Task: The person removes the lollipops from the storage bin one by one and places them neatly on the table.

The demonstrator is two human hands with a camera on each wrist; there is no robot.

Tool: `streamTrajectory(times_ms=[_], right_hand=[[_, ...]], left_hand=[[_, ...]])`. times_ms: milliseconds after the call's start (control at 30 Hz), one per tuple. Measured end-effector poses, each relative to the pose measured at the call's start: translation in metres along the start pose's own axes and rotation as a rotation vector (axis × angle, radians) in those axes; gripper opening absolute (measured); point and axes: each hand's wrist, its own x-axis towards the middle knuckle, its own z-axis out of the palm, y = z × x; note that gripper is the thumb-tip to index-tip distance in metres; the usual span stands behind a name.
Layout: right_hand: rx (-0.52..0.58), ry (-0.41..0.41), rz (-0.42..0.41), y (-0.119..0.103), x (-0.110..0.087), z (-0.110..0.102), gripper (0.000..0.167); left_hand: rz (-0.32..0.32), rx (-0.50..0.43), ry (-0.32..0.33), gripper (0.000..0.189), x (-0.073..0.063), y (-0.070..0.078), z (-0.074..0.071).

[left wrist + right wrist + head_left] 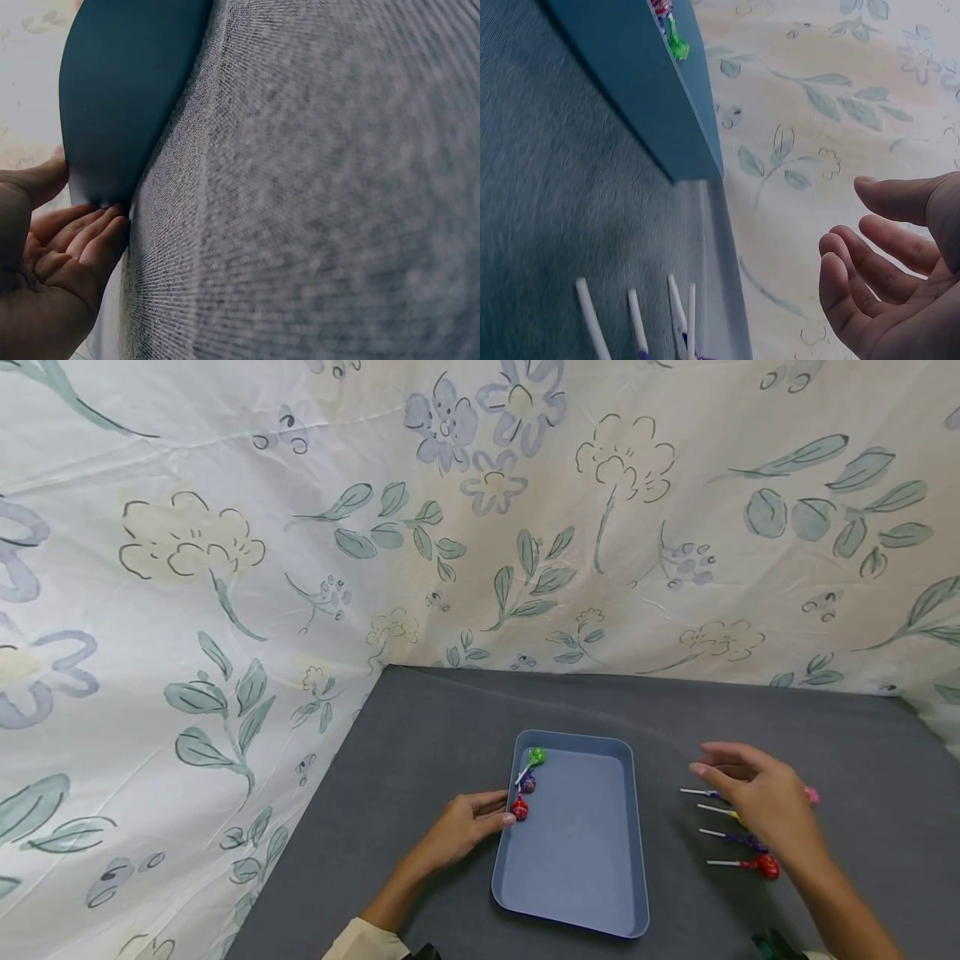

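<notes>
My left hand [467,825] holds the left rim of a blue-grey tray [577,852], thumb over the edge and fingers against the outer wall. Inside the tray, along that side, lie a green lollipop [537,757], a purple lollipop [528,784] and a red lollipop [520,809]. To the right, my right hand [772,793] hovers over a row of lollipops with nothing in its loosely bent fingers. From under it show a red lollipop [767,866], a dark purple lollipop [756,843], a yellow lollipop [737,816] and a pink wrapped head [812,795]; the hand partly hides them.
A dark grey cloth [450,718] covers the table. Floral fabric [510,568] hangs along its back and left sides. White lollipop sticks [592,319] point toward the tray from the right.
</notes>
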Motion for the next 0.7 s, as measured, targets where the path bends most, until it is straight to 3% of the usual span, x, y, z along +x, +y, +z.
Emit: streamTrajectory(times_ms=[533, 700], right_hand=[[0.085, -0.016, -0.036, -0.028, 0.006, 0.018, 0.053], [0.181, -0.038, -0.033, -0.038, 0.008, 0.029, 0.052]], left_hand=[[0.022, -0.026, -0.001, 0.057, -0.001, -0.001, 0.000], [0.009, -0.021, -0.002, 0.057, -0.001, -0.001, 0.000]])
